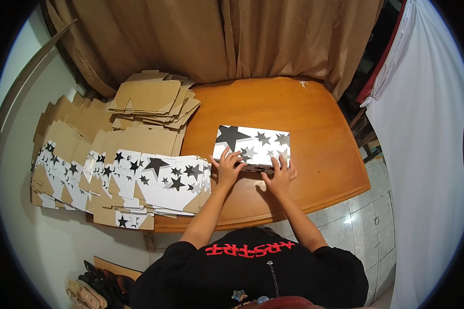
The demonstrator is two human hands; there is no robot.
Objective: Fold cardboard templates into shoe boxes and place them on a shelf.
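Hands on a star-printed box

The box (252, 147) sat near the front edge of the wooden table (314, 154), with bare tabletop to its right and behind it. The left hand (226, 167) and right hand (279, 176) pressed flat on its near side, fingers spread, gripping nothing. Flat cardboard sheets (139, 175) crowded the table's left side.

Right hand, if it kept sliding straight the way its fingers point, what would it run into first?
The right hand already rests on the near edge of the star-printed box, fingers pointing away from the person. Going on, it would cross the box top, then probably bare wooden table up to the brown curtain.
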